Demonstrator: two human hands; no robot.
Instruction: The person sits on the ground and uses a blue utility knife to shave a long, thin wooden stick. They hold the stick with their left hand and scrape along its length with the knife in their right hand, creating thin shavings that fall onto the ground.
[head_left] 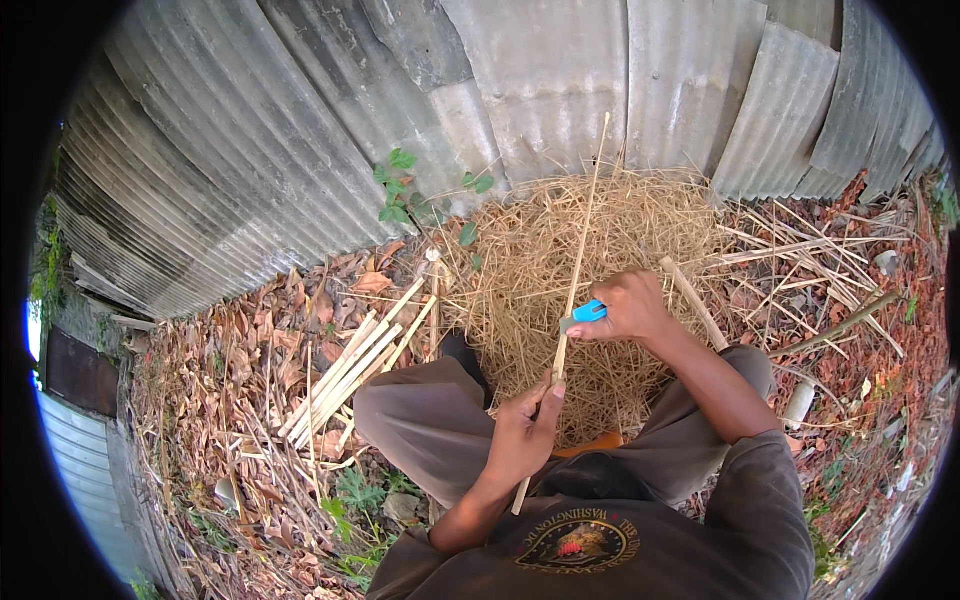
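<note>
A long, thin bamboo strip (586,230) slants up and away from my lap toward the metal wall. My left hand (522,432) is closed around its lower part, with the thumb lying along it. Farther up, my right hand (635,303) grips a blue utility knife (589,312). The knife's short blade meets the strip just above my left hand. Beneath the strip spreads a heap of curly, straw-coloured shavings (520,250), between and beyond my folded legs.
Cut bamboo strips (350,375) lie bundled at the left on dry leaves (220,380). Thinner sticks (830,262) are scattered at the right. A thicker stick (692,300) rests by my right knee. Corrugated metal sheets (560,90) stand behind the heap, with a green plant (397,200) before them.
</note>
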